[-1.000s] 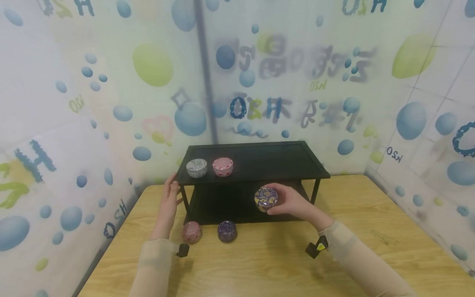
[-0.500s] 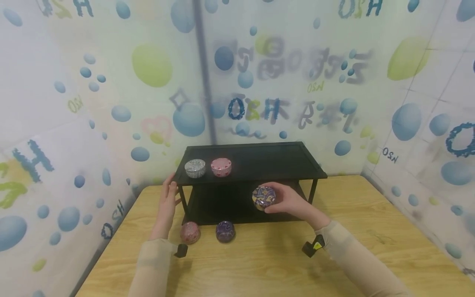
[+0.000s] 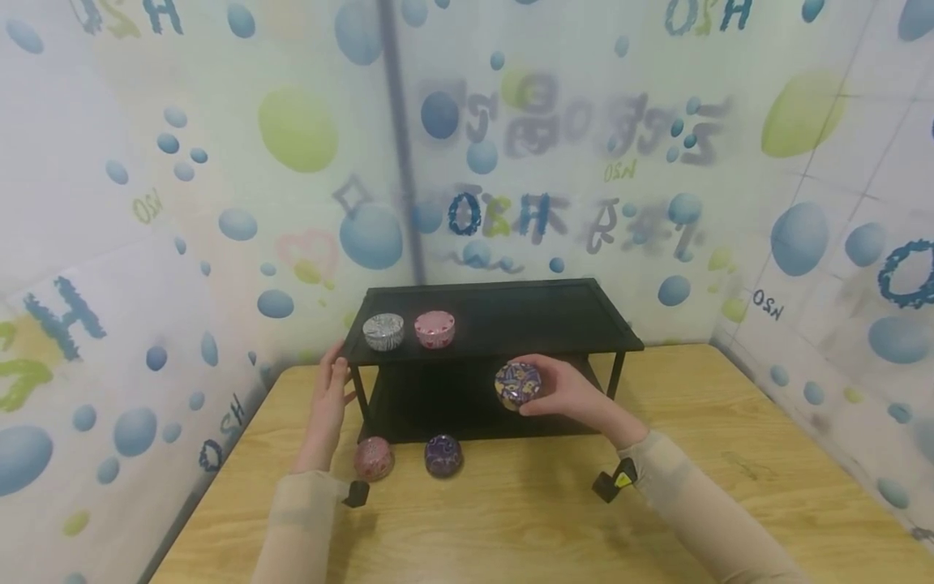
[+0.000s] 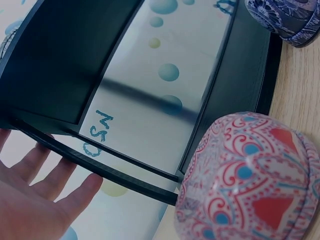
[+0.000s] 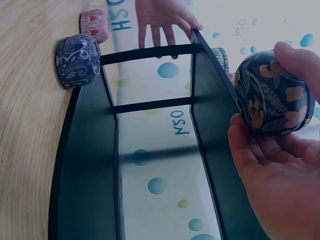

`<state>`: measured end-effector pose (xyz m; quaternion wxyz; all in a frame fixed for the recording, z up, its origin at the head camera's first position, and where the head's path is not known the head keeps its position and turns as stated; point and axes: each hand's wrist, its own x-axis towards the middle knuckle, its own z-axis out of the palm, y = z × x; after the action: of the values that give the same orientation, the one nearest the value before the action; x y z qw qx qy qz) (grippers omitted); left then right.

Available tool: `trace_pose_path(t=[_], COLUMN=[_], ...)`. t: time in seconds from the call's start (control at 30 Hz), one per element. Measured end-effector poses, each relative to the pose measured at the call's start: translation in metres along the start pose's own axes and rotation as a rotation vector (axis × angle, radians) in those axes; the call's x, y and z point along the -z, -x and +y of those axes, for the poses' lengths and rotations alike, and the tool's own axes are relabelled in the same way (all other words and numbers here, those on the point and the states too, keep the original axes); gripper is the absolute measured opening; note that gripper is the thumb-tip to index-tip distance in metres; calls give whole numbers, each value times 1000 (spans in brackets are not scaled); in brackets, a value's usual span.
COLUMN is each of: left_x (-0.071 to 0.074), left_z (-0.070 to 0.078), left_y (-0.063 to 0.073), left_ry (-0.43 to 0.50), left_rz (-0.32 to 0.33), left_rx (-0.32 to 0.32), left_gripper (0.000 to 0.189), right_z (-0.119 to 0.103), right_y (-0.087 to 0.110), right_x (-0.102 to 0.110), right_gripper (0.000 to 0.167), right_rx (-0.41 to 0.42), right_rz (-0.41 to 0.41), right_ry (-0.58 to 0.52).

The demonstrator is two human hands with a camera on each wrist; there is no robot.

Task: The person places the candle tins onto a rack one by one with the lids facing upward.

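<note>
Right hand (image 3: 571,392) pinches floral tin (image 3: 518,384), raised slightly over last half-second, in front of black rack (image 3: 525,316); tin still unplaced. Left hand (image 3: 329,402), fingers spread, unmoved at rack's left end.

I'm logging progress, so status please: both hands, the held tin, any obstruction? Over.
Right hand gripping flower-patterned tin, aloft in front of black rack. Left hand at rack's left end. No obstruction seen between tin and rack.

Black shelf (image 4: 55,60) and, probably, silver tin (image 4: 7,42) cut off, left wrist view.
</note>
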<state>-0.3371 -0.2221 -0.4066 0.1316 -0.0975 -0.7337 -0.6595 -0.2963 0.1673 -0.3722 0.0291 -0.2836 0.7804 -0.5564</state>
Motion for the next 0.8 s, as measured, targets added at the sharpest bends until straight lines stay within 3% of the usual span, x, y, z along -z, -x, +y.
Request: trace_pose_path(t=[0.5, 0.8], left_x=[0, 0], left_z=[-1, 1], left_y=[0, 0], left_ry=[-1, -9], left_rz=[3, 5], left_rx=[-3, 6], left_gripper=[57, 55], right_z=[-7, -13], right_y=[-5, -9], right_x=[3, 5], right_gripper=[66, 64], right_rx=[3, 15], right_rz=[-10, -5], right_ry=[-57, -26])
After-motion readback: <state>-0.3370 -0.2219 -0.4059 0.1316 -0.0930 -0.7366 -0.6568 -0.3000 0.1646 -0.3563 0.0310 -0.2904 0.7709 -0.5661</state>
